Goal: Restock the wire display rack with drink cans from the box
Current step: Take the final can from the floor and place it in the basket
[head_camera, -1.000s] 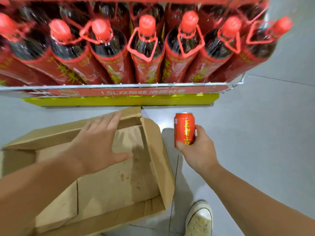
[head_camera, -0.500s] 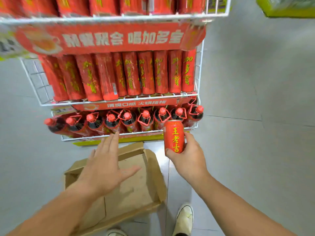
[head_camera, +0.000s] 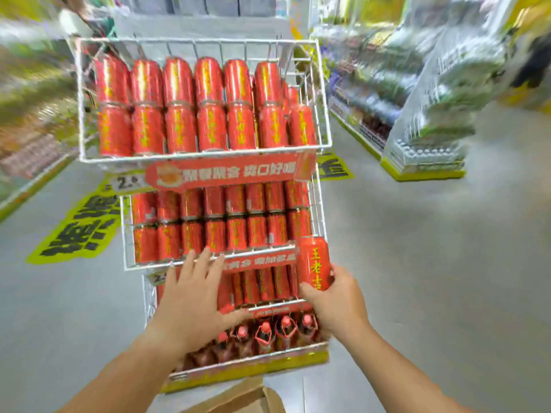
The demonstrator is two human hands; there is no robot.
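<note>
A white wire display rack stands in front of me, its upper tiers packed with red cans in rows. My right hand grips one upright red drink can with yellow lettering, held at the right front of the rack's middle tiers. My left hand is spread flat with straight fingers in front of the third tier, holding nothing; whether it touches the rack is unclear. A corner of the cardboard box shows at the bottom edge, on the floor below the rack.
Red-capped dark bottles fill the lowest tier above a yellow base. Yellow floor stickers lie to the left. Blurred store shelves and wrapped stacks of goods stand at the right, across open grey floor.
My view has swung up from the box to the whole rack. Both hands rose with it, the right carrying the can from beside the box up to the middle tiers.
</note>
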